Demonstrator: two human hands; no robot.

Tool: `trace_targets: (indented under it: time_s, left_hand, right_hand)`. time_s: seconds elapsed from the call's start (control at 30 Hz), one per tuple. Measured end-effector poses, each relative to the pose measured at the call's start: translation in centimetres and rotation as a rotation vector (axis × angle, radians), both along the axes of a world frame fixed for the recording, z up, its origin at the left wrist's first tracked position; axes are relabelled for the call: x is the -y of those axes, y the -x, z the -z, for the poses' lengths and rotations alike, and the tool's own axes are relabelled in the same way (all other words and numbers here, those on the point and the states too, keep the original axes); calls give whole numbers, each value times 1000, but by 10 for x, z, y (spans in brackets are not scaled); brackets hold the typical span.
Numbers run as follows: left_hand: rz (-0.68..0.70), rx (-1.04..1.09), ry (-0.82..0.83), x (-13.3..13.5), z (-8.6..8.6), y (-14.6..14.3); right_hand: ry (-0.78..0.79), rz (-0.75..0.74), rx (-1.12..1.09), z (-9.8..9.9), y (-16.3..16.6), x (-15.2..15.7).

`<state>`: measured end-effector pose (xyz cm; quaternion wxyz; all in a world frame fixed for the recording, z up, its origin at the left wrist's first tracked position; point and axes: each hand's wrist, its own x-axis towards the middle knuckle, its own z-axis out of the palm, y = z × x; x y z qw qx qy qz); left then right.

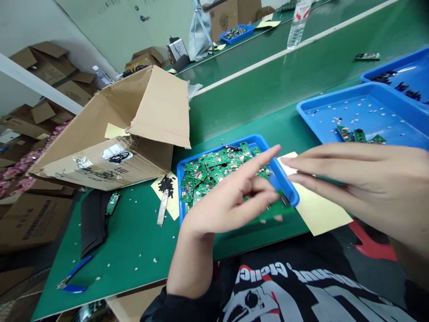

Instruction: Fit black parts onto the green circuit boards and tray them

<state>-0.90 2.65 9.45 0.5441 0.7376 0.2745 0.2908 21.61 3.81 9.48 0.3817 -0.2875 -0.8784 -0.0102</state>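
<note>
Centre of frame: left hand (234, 197) comes up from the lower middle, index finger stretched toward upper right, other fingers curled onto a green circuit board (273, 210) pinched at the near right corner of the small blue tray (182, 167). That tray sits mid-frame on the green bench (134, 237), heaped with more small green boards (214, 167). Right hand (365, 179) enters from the right edge, fingers flat and extended leftward, fingertips almost meeting the left index tip; whether it grips anything cannot be told, the palm side is hidden. Under the right hand a yellow paper sheet (321, 212) lies just beside the small tray, with a white slip at its far end. Upper right: a larger blue tray (308, 112) with scattered white bits and a few boards near its front, a second blue tray behind it at the frame edge. Left of centre: open cardboard box (110, 134) lying on its side, flaps out. In front of it a yellow note with black parts (166, 184) and a thin pale tool across it. Lower left: blue-handled cutters (72, 277) near the bench edge, a dark cloth-like strip (92, 219) above, one board beside it. Top of frame: a clear water bottle (297, 22) on the next bench, more cartons at far left.
</note>
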Motion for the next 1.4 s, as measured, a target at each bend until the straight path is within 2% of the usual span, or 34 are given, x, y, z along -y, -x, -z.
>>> trace_targets:
  time_s: [0.07, 0.2, 0.27, 0.37, 0.43, 0.6, 0.73, 0.93, 1.13, 1.4]
  left_hand:
    - [29, -5, -16, 1, 1, -2]
    - [-194, -37, -180, 8, 4, -7]
    - [-292, -59, -285, 12, 5, -10]
    - [-411, -78, -423, 18, 7, -17]
    - [-460, -82, -488, 20, 8, -20]
    - [-503, -102, -581, 21, 11, -24]
    - [-514, -146, -587, 21, 13, -26]
    - [-553, -207, -591, 22, 12, -30]
    - [-621, -255, -703, 22, 11, -31]
    - [-614, -346, -804, 21, 17, -31]
  right_hand:
    - [-28, 92, -15, 2, -1, 3]
    - [164, 259, -215, 7, -5, 9]
    - [234, 227, -276, 9, -6, 10]
    - [324, 77, -262, 11, -2, 11]
    - [339, 43, -277, 12, 2, 11]
    - [288, 97, -331, 13, 12, 14]
    - [274, 99, -328, 15, 15, 15]
    - [165, 132, -299, 17, 16, 14]
    - [212, 152, -311, 14, 18, 10]
    - [264, 142, -301, 12, 21, 9]
